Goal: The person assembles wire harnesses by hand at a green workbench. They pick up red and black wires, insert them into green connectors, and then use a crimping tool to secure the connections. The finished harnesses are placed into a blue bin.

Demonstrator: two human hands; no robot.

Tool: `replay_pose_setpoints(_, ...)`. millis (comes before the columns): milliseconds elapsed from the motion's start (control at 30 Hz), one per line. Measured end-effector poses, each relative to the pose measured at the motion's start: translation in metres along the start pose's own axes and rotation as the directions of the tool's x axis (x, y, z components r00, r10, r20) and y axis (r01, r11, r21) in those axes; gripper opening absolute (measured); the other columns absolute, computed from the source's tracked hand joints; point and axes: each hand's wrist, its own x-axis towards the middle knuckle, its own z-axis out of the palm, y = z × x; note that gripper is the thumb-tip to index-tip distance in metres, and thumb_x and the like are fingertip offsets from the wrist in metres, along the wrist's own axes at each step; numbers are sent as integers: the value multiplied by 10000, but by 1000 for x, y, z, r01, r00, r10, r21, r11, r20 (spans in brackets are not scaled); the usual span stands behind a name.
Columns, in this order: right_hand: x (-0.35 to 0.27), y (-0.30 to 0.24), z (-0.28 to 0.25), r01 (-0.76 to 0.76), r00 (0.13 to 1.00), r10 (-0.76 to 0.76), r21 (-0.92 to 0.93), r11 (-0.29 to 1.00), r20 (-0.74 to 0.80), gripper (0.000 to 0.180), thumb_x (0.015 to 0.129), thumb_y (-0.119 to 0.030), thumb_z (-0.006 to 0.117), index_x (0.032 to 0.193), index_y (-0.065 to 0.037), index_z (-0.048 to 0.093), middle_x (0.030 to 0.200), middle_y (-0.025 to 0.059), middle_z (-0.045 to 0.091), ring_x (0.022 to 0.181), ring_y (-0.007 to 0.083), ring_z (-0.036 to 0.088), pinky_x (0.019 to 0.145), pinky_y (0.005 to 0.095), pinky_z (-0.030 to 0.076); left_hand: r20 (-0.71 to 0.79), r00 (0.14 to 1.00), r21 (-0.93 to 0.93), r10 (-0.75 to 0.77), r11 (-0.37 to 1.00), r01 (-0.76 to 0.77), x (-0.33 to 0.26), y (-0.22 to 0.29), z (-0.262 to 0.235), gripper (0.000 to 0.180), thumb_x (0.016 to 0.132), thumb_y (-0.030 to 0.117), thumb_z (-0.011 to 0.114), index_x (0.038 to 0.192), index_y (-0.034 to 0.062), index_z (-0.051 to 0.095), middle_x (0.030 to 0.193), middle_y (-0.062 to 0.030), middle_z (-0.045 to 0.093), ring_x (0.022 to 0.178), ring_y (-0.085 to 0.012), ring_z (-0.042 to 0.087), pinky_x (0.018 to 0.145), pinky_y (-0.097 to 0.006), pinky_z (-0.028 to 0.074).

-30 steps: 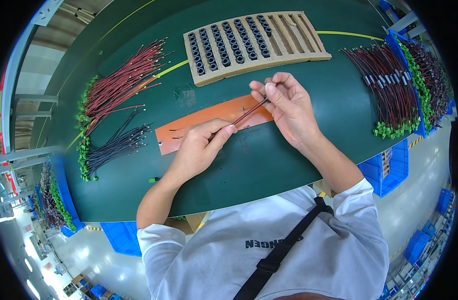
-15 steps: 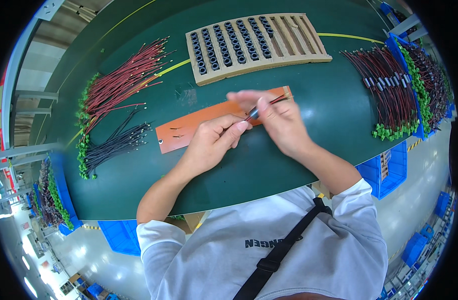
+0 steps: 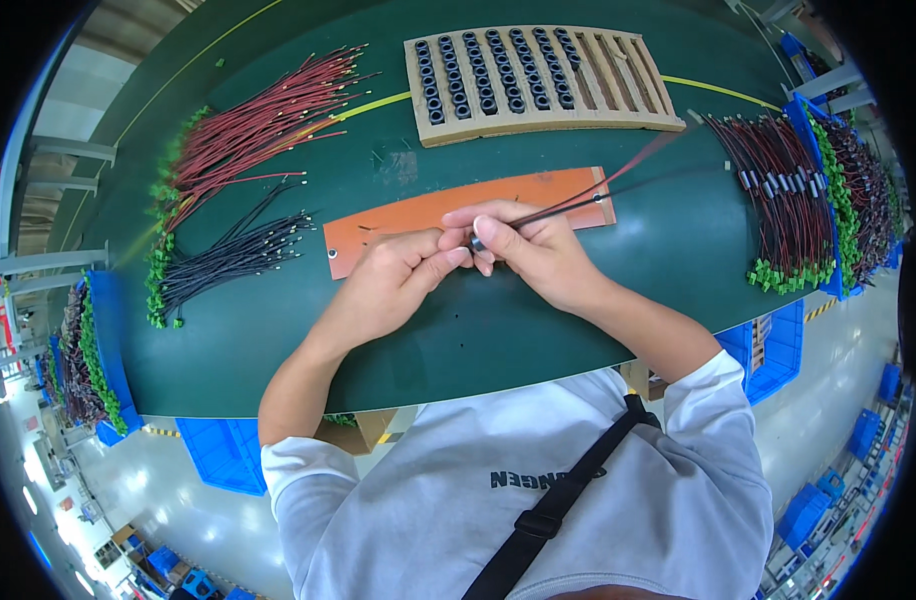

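Note:
Close together above the orange board (image 3: 418, 215), my two hands work on one black cylindrical ferrite core (image 3: 475, 243). My right hand (image 3: 543, 250) pinches the core between thumb and fingers. A red wire and a black wire (image 3: 578, 200) run from it past the right hand, fanning out to the upper right, their far ends blurred. My left hand (image 3: 388, 280) is closed beside the core, its fingertips meeting those of the right hand; the near part of the wires is hidden in its grip.
A cardboard tray (image 3: 558, 125) at the back holds rows of black ferrite cores. On the left lie bundles of red wires (image 3: 268, 115) and black wires (image 3: 243, 250) with green connectors. Wire assemblies with cores (image 3: 778, 185) lie at right, beside a filled blue bin (image 3: 813, 150).
The right hand has moved left and down to the core, closing its fingers around it. The wires now stretch longer to the upper right. The view has shifted slightly.

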Motion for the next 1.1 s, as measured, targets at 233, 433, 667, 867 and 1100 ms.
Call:
replay_pose_setpoints(233,23,-1,6,114,993,-112,66,991,-31,348,1101,-296,467,1131,9,633,1198,156,692,995,153,654,882,310,547,-240,968,79,75,995,-57,-31,-13,-46,248,905,146,754,1105,0,736,894,-98,721,769,-139,644,706,-294,514)
replay_pose_setpoints(433,47,17,23,30,999,-23,240,970,-30,306,1090,-267,492,1139,10,612,1207,198,681,1083,255,704,902,342,594,-307,943,-53,127,987,-151,-33,-43,-56,357,922,92,731,1251,-15,644,1194,-83,641,1041,-142,620,889,-286,507)
replay_pose_setpoints(667,50,34,18,-4,993,33,250,968,-111,294,1085,-266,504,1118,7,609,1202,213,682,1029,257,726,827,313,616,-419,907,-485,-44,855,-183,-32,-75,-64,267,889,-78,698,1152,-31,687,1195,-118,643,1069,-190,647,916,-314,562)
replay_pose_setpoints(867,48,33,17,3,993,27,256,967,-113,282,1079,-265,520,1126,1,602,1186,208,693,1005,240,731,807,302,614,-437,899,-388,-27,907,-162,-30,-79,-59,216,878,-92,699,1086,-32,713,1157,-144,663,1027,-200,667,916,-322,581)
replay_pose_setpoints(1100,50,29,19,29,994,4,295,955,-111,306,1069,-264,545,1214,4,569,1190,216,694,985,217,723,793,288,594,-537,842,-343,50,899,-272,-24,-86,-51,319,856,-142,691,1160,-46,667,1142,-158,666,1028,-226,683,918,-348,591)
